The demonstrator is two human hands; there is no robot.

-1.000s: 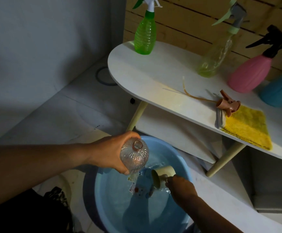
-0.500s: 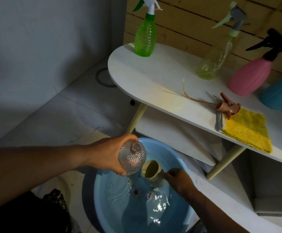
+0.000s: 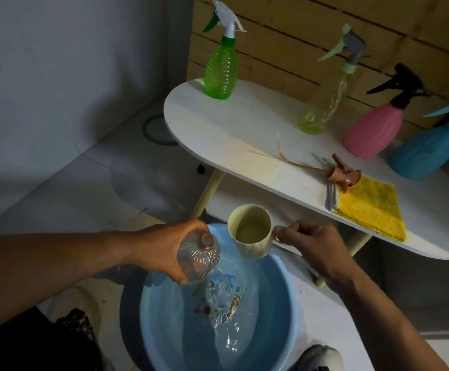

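Note:
My left hand (image 3: 161,246) grips a clear ribbed bottle (image 3: 199,259) with its open neck pointing up, held over the far left part of a blue basin (image 3: 285,317) of water on the floor. My right hand (image 3: 311,247) holds a cream cup (image 3: 251,231) by its handle, upright with water inside, just above the basin's far rim and right beside the bottle's neck.
A white oval table (image 3: 244,135) stands behind the basin with green (image 3: 221,73), yellowish (image 3: 322,108), pink (image 3: 376,129) and blue (image 3: 427,153) spray bottles, a loose brown sprayer head with tube (image 3: 341,174) and a yellow cloth (image 3: 370,207). A shoe (image 3: 317,357) shows at the bottom.
My right hand has scooped the cup through the basin water and lifted it up upright beside the bottle's neck. My left hand has kept the bottle nearly still.

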